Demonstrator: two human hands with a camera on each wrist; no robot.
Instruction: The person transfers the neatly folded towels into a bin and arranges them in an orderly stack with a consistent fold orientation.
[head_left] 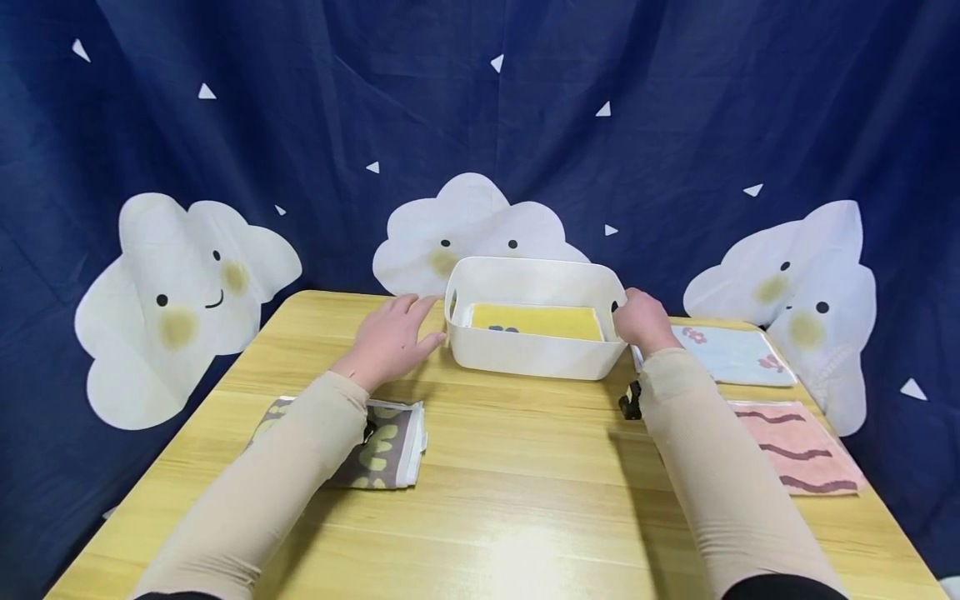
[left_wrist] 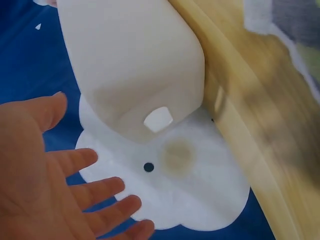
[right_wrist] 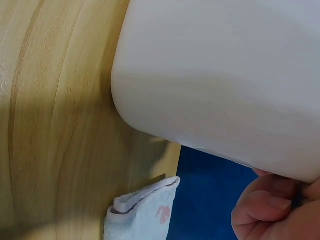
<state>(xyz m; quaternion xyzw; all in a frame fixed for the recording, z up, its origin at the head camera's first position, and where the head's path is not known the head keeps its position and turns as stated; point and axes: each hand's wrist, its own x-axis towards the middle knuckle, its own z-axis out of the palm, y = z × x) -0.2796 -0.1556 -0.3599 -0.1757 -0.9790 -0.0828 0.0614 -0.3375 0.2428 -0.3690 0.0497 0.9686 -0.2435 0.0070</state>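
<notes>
A white plastic bin (head_left: 534,357) with handle cutouts at both ends sits at the back of the table, a folded yellow towel (head_left: 558,323) with a dark pattern inside it. My right hand (head_left: 647,321) grips the bin's right handle, its fingers (right_wrist: 265,205) curled at the rim in the right wrist view. At the other end, my left hand (head_left: 392,337) is beside the bin with fingers spread, holding nothing. The left wrist view shows that hand (left_wrist: 75,185) apart from the bin's wall (left_wrist: 135,55) and its handle hole.
Under my left forearm lies a folded grey-brown towel (head_left: 386,450) with yellow-green shapes. On the right are a pale blue towel (head_left: 731,354) with pink flowers and a pink towel (head_left: 798,450) with wavy stripes. A dark blue curtain (head_left: 480,100) with clouds hangs behind the wooden table (head_left: 517,500).
</notes>
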